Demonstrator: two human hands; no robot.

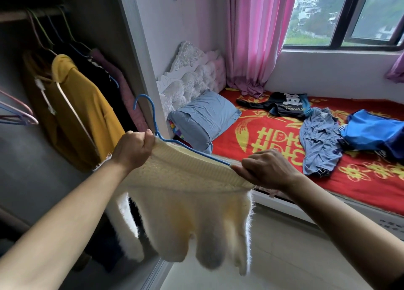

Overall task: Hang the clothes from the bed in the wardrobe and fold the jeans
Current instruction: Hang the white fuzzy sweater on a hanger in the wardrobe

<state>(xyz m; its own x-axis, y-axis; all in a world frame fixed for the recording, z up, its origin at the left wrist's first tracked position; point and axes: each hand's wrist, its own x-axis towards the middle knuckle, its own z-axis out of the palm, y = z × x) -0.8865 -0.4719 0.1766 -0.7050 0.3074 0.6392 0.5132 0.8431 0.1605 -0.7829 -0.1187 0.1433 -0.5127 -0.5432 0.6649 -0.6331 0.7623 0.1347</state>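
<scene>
The left grip (133, 149) and right grip (269, 169) pinched the sweater (185, 202) over the hanger (154, 117), which likely next needed hooking on the far-left rail (15, 16).

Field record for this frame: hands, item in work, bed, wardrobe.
left hand: grips cream sweater edge beside hanger neck
right hand: pinches sweater at hanger's far end
hanger: blue, partly in sweater, hook up, off rail
bed: black T-shirt, denim garment, blue jacket lying on it
wardrobe: yellow garment and dark ones hang on rail
</scene>
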